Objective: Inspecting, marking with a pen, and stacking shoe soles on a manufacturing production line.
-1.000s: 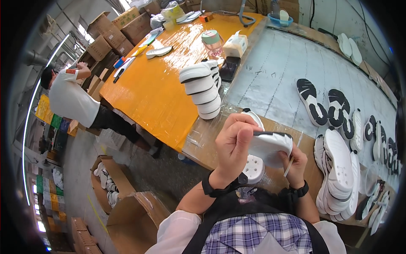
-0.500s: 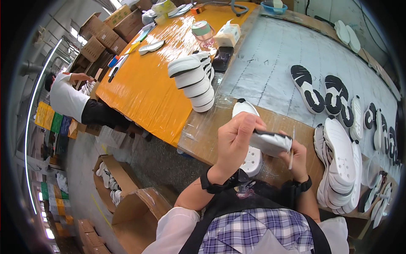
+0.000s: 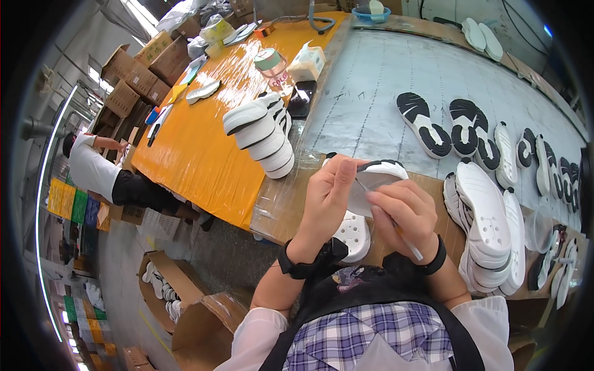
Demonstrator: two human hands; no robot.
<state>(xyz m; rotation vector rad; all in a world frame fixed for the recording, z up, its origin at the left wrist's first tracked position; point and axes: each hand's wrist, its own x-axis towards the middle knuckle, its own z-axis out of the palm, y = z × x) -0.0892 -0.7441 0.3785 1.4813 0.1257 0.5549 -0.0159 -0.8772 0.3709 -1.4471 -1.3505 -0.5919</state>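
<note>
My left hand (image 3: 329, 195) grips a white shoe sole (image 3: 378, 176) with a black edge, holding it tilted up over the table's near edge. Between the fingers of my right hand (image 3: 405, 213) is a thin, pale, brush-like stick (image 3: 414, 250). Its narrow front end reaches the sole's edge near my left fingertips; the tip itself is too small to make out. Below my hands lies another white sole (image 3: 354, 240) with round holes, partly covered by my left wrist. A stack of white soles (image 3: 489, 229) stands just right of my right hand.
A leaning pile of white soles (image 3: 266, 145) stands left of my hands, near a lidded jar (image 3: 272, 69) and a tissue pack (image 3: 307, 60). Black-and-white soles (image 3: 424, 127) line the grey table. Cardboard boxes (image 3: 179, 272) are on the floor; another person (image 3: 96, 167) works at far left.
The sole has turned, so its pale inner face now shows. My right hand has come up and inward, bringing the stick to the sole's edge. The whole view has shifted slightly.
</note>
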